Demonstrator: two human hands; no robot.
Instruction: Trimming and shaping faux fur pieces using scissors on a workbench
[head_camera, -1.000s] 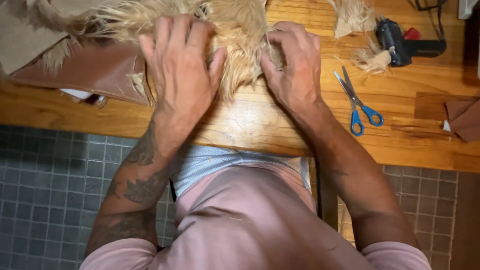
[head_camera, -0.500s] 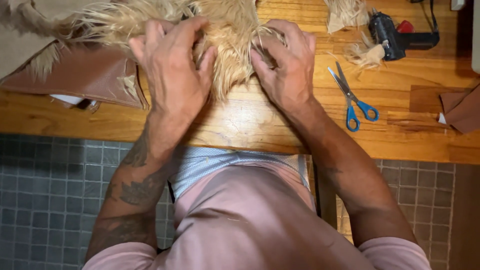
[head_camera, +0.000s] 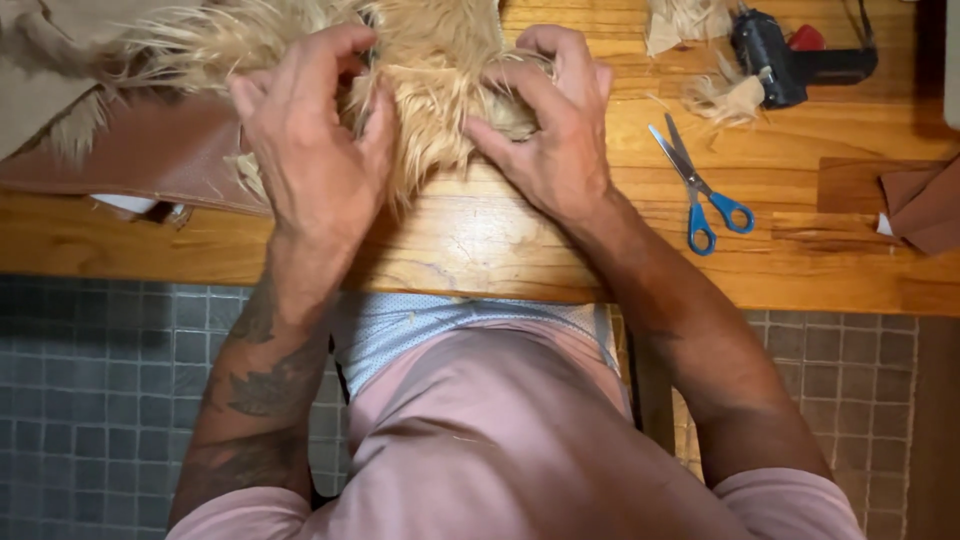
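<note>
Now your left hand (head_camera: 310, 140) has lifted its fingers into a claw while your right hand (head_camera: 550, 125) curls tighter, both pinching the shaggy cream faux-fur piece (head_camera: 440, 100), so you're gathering the pile

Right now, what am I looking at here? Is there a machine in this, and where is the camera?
No machine: a person works with two bare hands, and the camera sits on their head, looking down. The left hand and right hand both press and pinch a piece of long tan fur on a wooden table. Left of it lies brown leather-like material. To the right lie blue-handled scissors, a black glue gun, small fur scraps and brown offcuts. Below is a grey tiled floor.
</note>
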